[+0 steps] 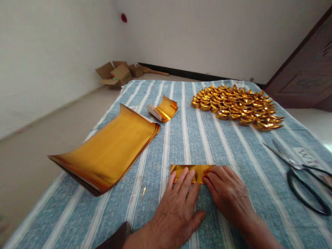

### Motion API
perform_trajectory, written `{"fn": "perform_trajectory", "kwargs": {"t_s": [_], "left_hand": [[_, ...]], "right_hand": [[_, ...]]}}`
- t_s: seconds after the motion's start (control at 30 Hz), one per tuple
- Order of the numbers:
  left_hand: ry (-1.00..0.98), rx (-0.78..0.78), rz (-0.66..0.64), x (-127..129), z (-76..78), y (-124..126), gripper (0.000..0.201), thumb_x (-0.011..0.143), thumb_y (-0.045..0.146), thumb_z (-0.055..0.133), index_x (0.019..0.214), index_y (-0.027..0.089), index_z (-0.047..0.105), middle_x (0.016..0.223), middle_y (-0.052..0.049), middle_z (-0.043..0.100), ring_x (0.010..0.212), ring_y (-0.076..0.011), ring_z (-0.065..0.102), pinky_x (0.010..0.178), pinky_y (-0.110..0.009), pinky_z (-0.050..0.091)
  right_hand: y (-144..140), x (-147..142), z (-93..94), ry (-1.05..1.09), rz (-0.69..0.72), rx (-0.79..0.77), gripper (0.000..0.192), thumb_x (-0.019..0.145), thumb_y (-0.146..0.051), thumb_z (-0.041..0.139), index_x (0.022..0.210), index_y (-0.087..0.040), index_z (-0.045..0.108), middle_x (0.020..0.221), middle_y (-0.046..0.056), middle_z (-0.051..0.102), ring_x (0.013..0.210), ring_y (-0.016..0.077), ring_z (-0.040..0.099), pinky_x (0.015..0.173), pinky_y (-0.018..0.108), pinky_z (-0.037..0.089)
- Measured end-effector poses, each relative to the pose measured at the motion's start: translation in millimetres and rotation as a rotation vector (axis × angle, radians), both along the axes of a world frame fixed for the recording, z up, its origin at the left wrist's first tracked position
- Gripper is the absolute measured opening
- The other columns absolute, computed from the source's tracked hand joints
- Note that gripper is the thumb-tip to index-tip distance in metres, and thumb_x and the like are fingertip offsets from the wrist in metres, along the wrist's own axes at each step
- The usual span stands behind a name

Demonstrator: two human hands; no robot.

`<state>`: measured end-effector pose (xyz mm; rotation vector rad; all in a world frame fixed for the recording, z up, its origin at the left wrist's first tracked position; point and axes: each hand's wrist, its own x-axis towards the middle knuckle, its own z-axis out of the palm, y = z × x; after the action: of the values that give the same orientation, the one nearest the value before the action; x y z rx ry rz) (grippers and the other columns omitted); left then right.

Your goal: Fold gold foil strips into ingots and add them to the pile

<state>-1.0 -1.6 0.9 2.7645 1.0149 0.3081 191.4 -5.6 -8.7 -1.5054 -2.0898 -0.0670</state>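
- Folded gold foil strip [192,173]: lies flat on the striped cloth [228,145] at lower centre of the frame; judged thin, light, slippery and easily creased, best taken at its short ends or along the folded edge.
- Left hand [176,211]: laid flat, fingers spread, fingertips pressed on the strip's left half; nothing is clasped, the grip is wide.
- Right hand [228,193]: laid flat, fingertips pressed on the strip's right end; the grip is wide, nothing enclosed.
- Stack of gold foil sheets [109,152]: left of centre, edges curled upward.
- Small curled bundle of cut foil [163,109]: upper centre.
- Heap of folded gold ingots [238,105]: upper right.
- Black-handled scissors [298,169]: right edge, well apart from the hands.
- Cardboard boxes [116,74]: on the floor, upper left.
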Motion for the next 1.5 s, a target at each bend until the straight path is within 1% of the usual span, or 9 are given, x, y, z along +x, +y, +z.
{"fn": "perform_trajectory", "kwargs": {"t_s": [0.2, 0.37, 0.5, 0.63, 0.8, 0.97, 1.13, 1.23, 1.5], "left_hand": [[0.02, -0.015, 0.007, 1, 1.0, -1, 0.056, 0.085, 0.037, 0.066, 0.131, 0.011, 0.049, 0.148, -0.024, 0.043, 0.139, -0.0395, 0.038, 0.109, -0.064, 0.037], [0.051, -0.036, 0.017, 1, 0.3, 1, 0.068, 0.087, 0.041, 0.065, 0.141, 0.009, 0.039, 0.15, -0.023, 0.041, 0.141, -0.0376, 0.037, 0.112, -0.061, 0.035], [0.094, -0.057, 0.0, -1, -1.7, 3, 0.069, 0.09, 0.051, 0.06, 0.142, 0.013, 0.038, 0.153, -0.021, 0.038, 0.143, -0.0366, 0.032, 0.114, -0.06, 0.032], [0.089, -0.054, -0.021, -2, -2.2, 5, 0.071, 0.09, 0.053, 0.059, 0.143, 0.01, 0.038, 0.151, -0.024, 0.039, 0.143, -0.0379, 0.031, 0.113, -0.06, 0.031], [0.041, -0.036, -0.024, -2, -2.0, 6, 0.067, 0.092, 0.054, 0.055, 0.142, 0.011, 0.041, 0.15, -0.022, 0.042, 0.144, -0.0355, 0.031, 0.115, -0.059, 0.028], [0.067, -0.013, -0.062, -5, -2.3, 10, 0.068, 0.092, 0.054, 0.056, 0.141, 0.01, 0.042, 0.149, -0.023, 0.043, 0.142, -0.0361, 0.034, 0.114, -0.059, 0.03], [0.101, -0.004, -0.099, -14, -0.4, 19, 0.063, 0.091, 0.054, 0.057, 0.138, 0.013, 0.047, 0.151, -0.02, 0.042, 0.142, -0.0337, 0.036, 0.113, -0.053, 0.032], [0.126, -0.015, -0.134, -20, 3.7, 25, 0.062, 0.09, 0.051, 0.061, 0.137, 0.012, 0.049, 0.15, -0.021, 0.043, 0.141, -0.0336, 0.037, 0.112, -0.051, 0.035], [0.11, -0.034, -0.121, -44, 14.1, 31, 0.058, 0.088, 0.052, 0.063, 0.135, 0.018, 0.055, 0.148, -0.018, 0.047, 0.139, -0.0344, 0.041, 0.111, -0.055, 0.036]], "right_hand": [[-1, 0, 1.0, -0.023, -0.009, 0.003, 0.027, 0.098, -0.019, 0.047, 0.08, -0.018, 0.067, 0.081, 0.006, 0.063, 0.081, 0.0216, 0.056, 0.075, 0.036, 0.044], [0, 1, -0.4, -0.042, -0.027, 0.005, 0.025, 0.098, -0.02, 0.048, 0.08, -0.018, 0.066, 0.08, 0.007, 0.063, 0.082, 0.0216, 0.055, 0.073, 0.035, 0.041], [-1, -2, -1.1, -0.089, -0.081, 0.001, 0.026, 0.097, -0.021, 0.048, 0.077, -0.019, 0.063, 0.08, 0.006, 0.062, 0.08, 0.0214, 0.053, 0.071, 0.034, 0.037], [-1, -7, -1.0, -0.148, -0.141, -0.003, 0.024, 0.095, -0.023, 0.049, 0.072, -0.021, 0.058, 0.076, 0.005, 0.059, 0.076, 0.0216, 0.05, 0.069, 0.035, 0.034], [-1, -11, -2.5, -0.181, -0.183, -0.02, 0.018, 0.09, -0.029, 0.057, 0.074, -0.022, 0.057, 0.074, 0.005, 0.058, 0.077, 0.0234, 0.049, 0.067, 0.035, 0.033], [0, -8, -4.4, -0.107, -0.187, -0.068, 0.011, 0.088, -0.025, 0.059, 0.077, -0.021, 0.059, 0.077, 0.005, 0.059, 0.079, 0.0225, 0.051, 0.068, 0.034, 0.034], [1, -1, -5.0, -0.033, -0.155, -0.094, 0.01, 0.087, -0.021, 0.058, 0.078, -0.019, 0.06, 0.082, 0.005, 0.06, 0.083, 0.022, 0.052, 0.071, 0.034, 0.036], [2, 4, -3.8, 0.013, -0.126, -0.127, 0.008, 0.086, -0.018, 0.059, 0.078, -0.019, 0.06, 0.084, 0.005, 0.06, 0.084, 0.0217, 0.052, 0.073, 0.034, 0.037], [7, 14, -2.9, 0.137, -0.05, -0.214, 0.01, 0.084, -0.014, 0.06, 0.075, -0.019, 0.061, 0.085, 0.004, 0.059, 0.085, 0.0196, 0.052, 0.078, 0.033, 0.04]]}}
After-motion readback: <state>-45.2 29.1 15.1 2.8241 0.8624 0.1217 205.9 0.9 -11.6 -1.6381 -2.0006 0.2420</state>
